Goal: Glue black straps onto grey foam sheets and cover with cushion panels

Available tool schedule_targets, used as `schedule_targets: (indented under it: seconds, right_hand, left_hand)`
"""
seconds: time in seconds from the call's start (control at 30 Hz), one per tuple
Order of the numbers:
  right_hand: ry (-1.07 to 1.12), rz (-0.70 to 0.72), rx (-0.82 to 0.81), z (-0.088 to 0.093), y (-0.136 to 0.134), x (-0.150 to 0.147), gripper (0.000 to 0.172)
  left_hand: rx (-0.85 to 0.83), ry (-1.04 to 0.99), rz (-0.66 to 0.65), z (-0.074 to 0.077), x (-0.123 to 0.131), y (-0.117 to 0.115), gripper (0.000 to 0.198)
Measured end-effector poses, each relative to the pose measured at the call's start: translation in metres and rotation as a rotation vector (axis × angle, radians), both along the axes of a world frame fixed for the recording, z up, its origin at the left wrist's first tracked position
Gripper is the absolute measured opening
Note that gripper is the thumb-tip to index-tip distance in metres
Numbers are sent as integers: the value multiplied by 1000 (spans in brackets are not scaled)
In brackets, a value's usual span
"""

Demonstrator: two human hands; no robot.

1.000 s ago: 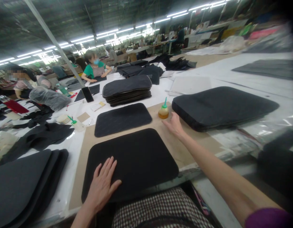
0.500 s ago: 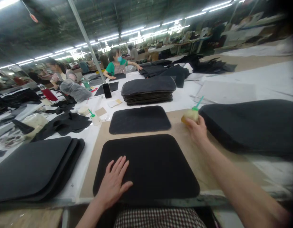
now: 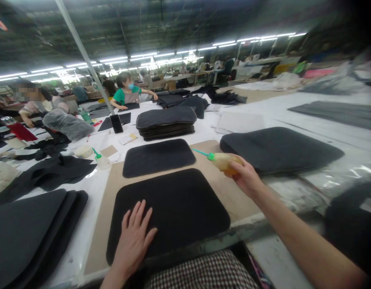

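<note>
My left hand [image 3: 134, 233] lies flat, fingers spread, on the left part of a large black rounded panel [image 3: 176, 204] near the table edge. In my right hand [image 3: 244, 174] is a squeeze bottle [image 3: 223, 162] of yellowish liquid with a green cap and a thin green nozzle. The bottle is tipped sideways, its nozzle pointing left toward a smaller black panel [image 3: 160, 157]. Both panels rest on a brown board [image 3: 96, 224]. The smaller one lies just beyond the large one.
Black panels are stacked at left [image 3: 29, 228] and right [image 3: 278, 148]; a further stack [image 3: 166, 120] stands behind. A second green-capped bottle [image 3: 101, 160], a phone [image 3: 116, 123] by a pole, and black scraps [image 3: 49, 170] lie leftward. A co-worker [image 3: 129, 94] sits across the table.
My right hand has turned the bottle from nozzle-up to lying sideways, nozzle to the left. The camera view has swung right. My left hand stays flat on the large panel.
</note>
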State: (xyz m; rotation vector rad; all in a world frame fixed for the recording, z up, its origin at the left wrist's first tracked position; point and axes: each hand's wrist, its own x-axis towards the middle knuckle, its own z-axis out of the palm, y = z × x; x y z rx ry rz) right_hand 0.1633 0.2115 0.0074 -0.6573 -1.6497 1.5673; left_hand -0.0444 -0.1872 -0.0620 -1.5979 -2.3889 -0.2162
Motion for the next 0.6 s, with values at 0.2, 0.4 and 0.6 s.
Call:
schedule_targets:
  seconds: [0.2, 0.4, 0.6]
  right_hand:
    - [136, 105, -161, -26, -4, -8, 34]
    - [192, 98, -419, -50, 11, -26, 35]
    - [109, -37, -373, -63, 54, -55, 42]
  left_hand:
    - [104, 76, -27, -13, -12, -5, 45]
    - [-63, -13, 27, 20, -5, 0, 43]
    - [165, -422, 140, 57, -61, 25, 26]
